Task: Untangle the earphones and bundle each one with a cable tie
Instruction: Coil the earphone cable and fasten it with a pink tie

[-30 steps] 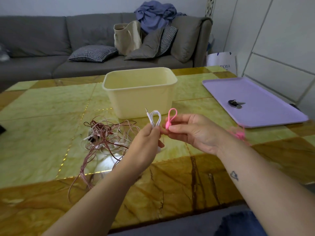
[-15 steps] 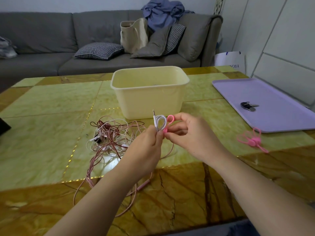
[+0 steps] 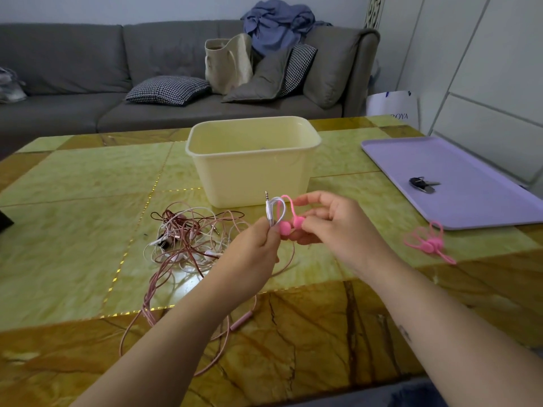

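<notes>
Left hand (image 3: 250, 251) pinching, right hand (image 3: 335, 228) pinching, adjacent

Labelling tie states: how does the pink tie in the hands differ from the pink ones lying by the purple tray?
The held tie is in the air, pinched by the right hand; the spare ties lie untouched on the table. The held tie sits against the white cord in the left hand; the spare ties touch no cord. The held tie is single; the spare ties form a heap. Both are pink.

White earphone (image 3: 275, 207): coil mostly hidden in left hand (image 3: 252, 254).
Pink cable tie (image 3: 285, 227): partly covered by fingers of right hand (image 3: 338, 230).
Purple tray (image 3: 470, 207): cut off at right.
Dark object (image 3: 4, 223): cut off at left, unidentifiable.
</notes>
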### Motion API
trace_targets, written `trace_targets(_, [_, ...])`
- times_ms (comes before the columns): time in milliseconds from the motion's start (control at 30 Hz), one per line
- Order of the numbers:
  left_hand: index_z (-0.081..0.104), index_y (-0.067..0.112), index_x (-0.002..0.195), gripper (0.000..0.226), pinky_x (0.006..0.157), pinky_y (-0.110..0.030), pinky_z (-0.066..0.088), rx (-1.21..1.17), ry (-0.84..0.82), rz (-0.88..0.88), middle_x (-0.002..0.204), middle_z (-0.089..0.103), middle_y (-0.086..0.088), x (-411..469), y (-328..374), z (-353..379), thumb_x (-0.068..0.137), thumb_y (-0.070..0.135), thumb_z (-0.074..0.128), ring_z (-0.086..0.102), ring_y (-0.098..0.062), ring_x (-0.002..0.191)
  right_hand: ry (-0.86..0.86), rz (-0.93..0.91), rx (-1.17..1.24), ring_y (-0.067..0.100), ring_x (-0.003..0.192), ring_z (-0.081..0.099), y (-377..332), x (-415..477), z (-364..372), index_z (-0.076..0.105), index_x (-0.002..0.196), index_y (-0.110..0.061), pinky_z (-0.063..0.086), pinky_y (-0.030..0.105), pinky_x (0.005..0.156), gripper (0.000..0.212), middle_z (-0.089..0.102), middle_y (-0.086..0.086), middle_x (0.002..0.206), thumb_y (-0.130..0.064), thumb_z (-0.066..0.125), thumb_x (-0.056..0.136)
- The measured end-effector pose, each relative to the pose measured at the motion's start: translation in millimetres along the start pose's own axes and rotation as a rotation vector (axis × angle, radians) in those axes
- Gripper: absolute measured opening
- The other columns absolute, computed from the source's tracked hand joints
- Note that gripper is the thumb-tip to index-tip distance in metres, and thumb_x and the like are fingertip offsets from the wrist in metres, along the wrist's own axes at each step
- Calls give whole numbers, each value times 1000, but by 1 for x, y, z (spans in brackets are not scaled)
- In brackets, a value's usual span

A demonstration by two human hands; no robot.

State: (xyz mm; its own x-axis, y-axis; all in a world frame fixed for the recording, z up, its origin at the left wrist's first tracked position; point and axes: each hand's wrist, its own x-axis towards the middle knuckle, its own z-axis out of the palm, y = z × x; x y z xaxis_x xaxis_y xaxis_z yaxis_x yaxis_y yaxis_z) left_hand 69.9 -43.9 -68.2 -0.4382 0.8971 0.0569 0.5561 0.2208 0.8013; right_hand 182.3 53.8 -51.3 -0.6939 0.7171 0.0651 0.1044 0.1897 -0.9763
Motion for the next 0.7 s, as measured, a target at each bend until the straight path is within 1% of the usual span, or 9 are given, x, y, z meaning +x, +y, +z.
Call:
trace_targets(100, [49, 20, 76, 32, 68, -34, 43, -92, -106, -19, 70, 55, 5, -1, 2, -5, 100, 35, 34, 52, -10, 65, -125, 183, 230, 13, 64, 62, -3, 1, -6, 65, 100, -10, 53, 22, 60, 16, 66, 6, 74, -2, 60, 86])
trace_targets(233, [54, 16, 82, 30, 67, -24, 41, -208, -216, -41, 70, 50, 5, -6, 4, -11, 100, 33, 37, 53, -7, 64, -298, 305, 220, 7, 56, 56, -1, 1, -18, 64, 96, -5, 49, 18, 54, 14, 62, -1, 64, -15, 64, 86])
trace_targets(300, [57, 9, 87, 30, 68, -23, 42, -299, -196, -104, 69, 47, 5, -5, 2, -13, 100, 30, 38, 53, -9, 64, -285, 317, 236, 7, 53, 55, 0, 2, -28, 65, 87, -7, 49, 18, 52, 10, 60, -2, 60, -16, 64, 82])
trace_targets(367, [58, 2, 91, 32, 74, -29, 43, -402, -163, -189, 66, 46, 4, -2, -3, -13, 101, 25, 38, 52, -12, 62, -224, 298, 294, 8, 53, 56, -2, 3, -38, 67, 85, -7, 49, 19, 52, 16, 60, -2, 60, -20, 63, 76])
trace_targets(433, [58, 5, 88, 28, 75, -33, 43, -550, -171, -270, 62, 44, 3, 0, -3, -11, 102, 20, 38, 48, -14, 59, -136, 228, 309, 9, 58, 57, -5, 2, -45, 69, 88, -8, 50, 21, 56, 18, 62, -2, 61, -23, 60, 83])
trace_targets(500, [56, 7, 87, 25, 71, -30, 48, -663, -222, -329, 59, 43, 3, 0, 1, -7, 102, 17, 38, 46, -14, 56, -13, 95, 166, 9, 62, 60, -8, 0, -42, 70, 89, -13, 50, 23, 60, 20, 64, -4, 62, -23, 54, 93])
trace_targets(567, [56, 8, 88, 22, 72, -30, 51, -727, -280, -374, 57, 44, 4, -1, 6, 0, 101, 16, 39, 47, -11, 54, 75, -42, -108, 4, 60, 60, -12, -6, -30, 70, 91, -20, 53, 20, 61, 20, 64, -8, 62, -21, 51, 96])
trace_targets(633, [59, 9, 88, 22, 71, -30, 51, -763, -320, -405, 54, 44, 5, -3, 10, 7, 100, 16, 42, 48, -9, 50, 29, -144, -324, 4, 64, 63, -15, -13, -14, 68, 104, -26, 55, 17, 67, 19, 66, -12, 70, -22, 51, 96])
trace_targets(700, [60, 12, 84, 22, 70, -29, 51, -767, -333, -410, 54, 44, 4, -5, 13, 12, 98, 16, 45, 48, -7, 48, -90, -172, -497, 2, 81, 64, -12, -18, 0, 65, 117, -28, 53, 13, 76, 25, 68, -18, 93, -24, 51, 97])
